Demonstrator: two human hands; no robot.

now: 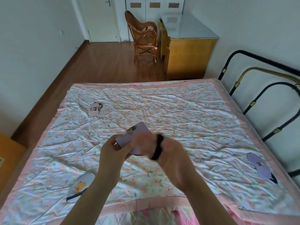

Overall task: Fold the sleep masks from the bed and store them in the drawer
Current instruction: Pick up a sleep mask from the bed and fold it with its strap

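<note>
A lilac sleep mask (138,135) is held above the middle of the bed (178,111). My left hand (112,148) grips its left end. My right hand (170,153), blurred, holds its black strap (158,147) at the right end. Three more masks lie on the quilt: a pale one with a dark print (94,108) at the far left, a grey one with an orange bear (81,185) at the near left, and a lilac one (259,166) near the right edge.
A wooden cabinet with a glass top (188,51) stands beyond the bed, with a rattan chair (144,38) beside it. A metal bed frame (267,98) runs along the right. An orange piece of furniture (8,153) shows at the left edge.
</note>
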